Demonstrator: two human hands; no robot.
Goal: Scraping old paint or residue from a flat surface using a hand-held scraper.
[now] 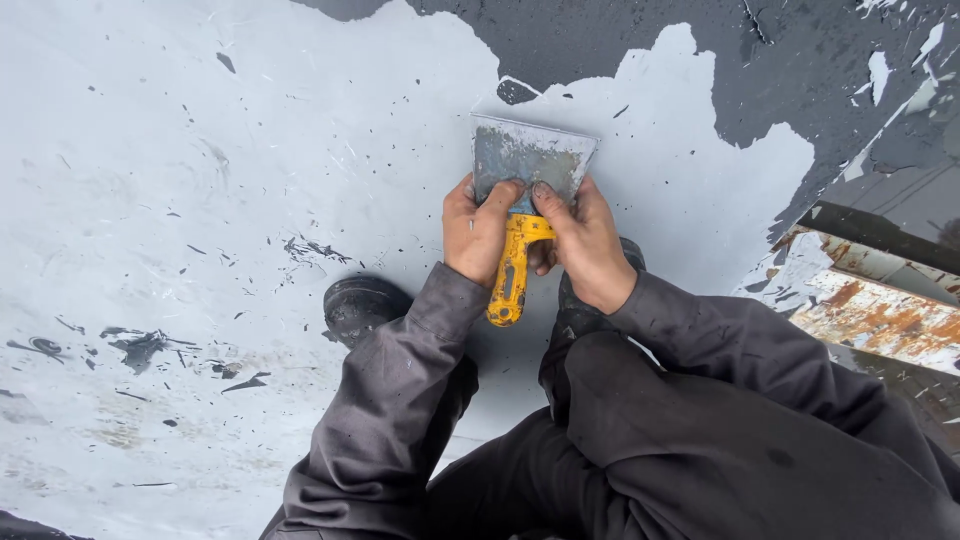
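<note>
Pale grey coating (200,150) covers most of the floor around the scraper (525,190), the landmark. Nearest, just below its blade, the left hand (478,232) and right hand (585,240) both clamp the yellow handle, fingertips pressing the metal. A low blade angle and even pressure from the 2 hands would likely serve best (my judgement). Beyond the blade lies bare dark surface (620,30); to its right, a rusty beam (880,315).

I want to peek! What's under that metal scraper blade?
Around the scraper blade lies pale grey paint over a dark surface. The blade covers the spot beneath it, so that cannot be seen. Both hands press on it.
</note>
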